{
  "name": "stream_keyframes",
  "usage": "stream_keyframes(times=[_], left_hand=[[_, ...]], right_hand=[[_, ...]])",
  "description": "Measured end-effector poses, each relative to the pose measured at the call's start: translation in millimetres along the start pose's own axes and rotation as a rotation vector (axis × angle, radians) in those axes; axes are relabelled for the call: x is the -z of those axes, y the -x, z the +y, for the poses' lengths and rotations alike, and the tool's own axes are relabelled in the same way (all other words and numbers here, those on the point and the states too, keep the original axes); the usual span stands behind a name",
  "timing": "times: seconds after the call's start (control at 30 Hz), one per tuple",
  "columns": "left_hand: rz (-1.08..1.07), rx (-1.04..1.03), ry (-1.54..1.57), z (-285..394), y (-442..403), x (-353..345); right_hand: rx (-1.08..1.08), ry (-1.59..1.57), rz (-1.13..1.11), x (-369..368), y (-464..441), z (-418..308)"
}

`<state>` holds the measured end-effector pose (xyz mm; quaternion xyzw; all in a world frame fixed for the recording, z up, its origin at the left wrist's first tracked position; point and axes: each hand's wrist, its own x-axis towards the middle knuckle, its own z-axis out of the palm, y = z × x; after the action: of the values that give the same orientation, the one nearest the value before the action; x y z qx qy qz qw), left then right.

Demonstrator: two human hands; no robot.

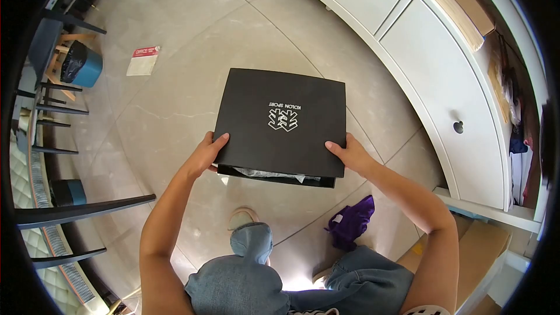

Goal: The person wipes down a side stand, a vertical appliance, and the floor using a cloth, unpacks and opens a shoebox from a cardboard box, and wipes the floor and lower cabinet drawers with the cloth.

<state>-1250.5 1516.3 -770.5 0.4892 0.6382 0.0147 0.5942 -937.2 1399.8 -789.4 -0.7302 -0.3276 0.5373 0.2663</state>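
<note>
A black shoebox [280,99] with white "KOLON SPORT" lettering and a tree logo is held level in front of me. Its lid sits slightly raised at the near side, where crinkled pale tissue paper [262,173] shows in the gap. My left hand [205,153] grips the near left corner, thumb on the lid and fingers underneath. On the near right corner, my right hand [350,154] holds the same box, thumb on top. The rest of the box's contents is hidden.
Purple cloth [352,221] lies on the tiled floor by my right leg. A red-and-white packet [143,61] lies farther off to the left. White drawers [443,81] curve along the right. Blue bins [87,67] and dark chair legs [81,213] stand at left.
</note>
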Motion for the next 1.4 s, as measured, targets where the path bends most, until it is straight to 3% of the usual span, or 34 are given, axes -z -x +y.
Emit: stream_keyframes(times=[0.1, 0.23, 0.33, 0.4, 0.47, 0.53, 0.6, 0.67, 0.73, 0.8, 0.9, 1.03, 1.2, 1.33, 1.4], left_hand=[[-0.001, -0.047, 0.041, -21, -1, 4], [0.017, -0.097, 0.149, -30, 16, 0], [-0.013, -0.007, 0.257, -40, 17, -2], [-0.028, 0.000, 0.343, -50, 12, -2], [-0.049, 0.002, 0.424, -61, 7, -3], [-0.115, -0.121, 0.506, -72, 7, -3], [-0.132, -0.126, 0.513, -77, 8, -2], [-0.150, -0.125, 0.524, -70, 14, -2], [-0.093, 0.231, 0.324, -44, 32, 0], [-0.124, 0.187, 0.363, -59, 21, 2], [-0.144, 0.094, 0.393, -67, 19, 5], [-0.182, 0.014, 0.400, -71, 19, 5], [-0.155, 0.053, 0.395, -60, 21, 4], [-0.111, 0.123, 0.376, -54, 31, -2], [-0.124, 0.122, 0.452, -58, 30, -3]], right_hand=[[0.143, 0.044, 0.037, -6, -1, 14], [0.084, -0.105, -0.010, -7, 6, 13], [0.192, -0.018, -0.035, -7, 5, 21], [-0.027, 0.017, -0.122, -8, 14, 15], [-0.079, 0.006, -0.170, -6, 21, 13], [-0.133, -0.009, -0.213, -4, 29, 6], [-0.421, 0.010, -0.294, -4, 36, -5], [-0.491, -0.031, -0.358, -2, 36, 1], [-0.555, -0.065, -0.421, 2, 33, 7], [-0.628, -0.147, -0.548, 3, 32, 14], [-0.488, -0.352, -0.472, -3, 34, 34], [-0.469, -0.424, -0.429, -5, 40, 41], [-0.377, -0.422, -0.338, -12, 49, 43], [-0.463, -0.415, -0.274, -6, 48, 33], [-0.419, -0.579, -0.251, -5, 52, 35]])
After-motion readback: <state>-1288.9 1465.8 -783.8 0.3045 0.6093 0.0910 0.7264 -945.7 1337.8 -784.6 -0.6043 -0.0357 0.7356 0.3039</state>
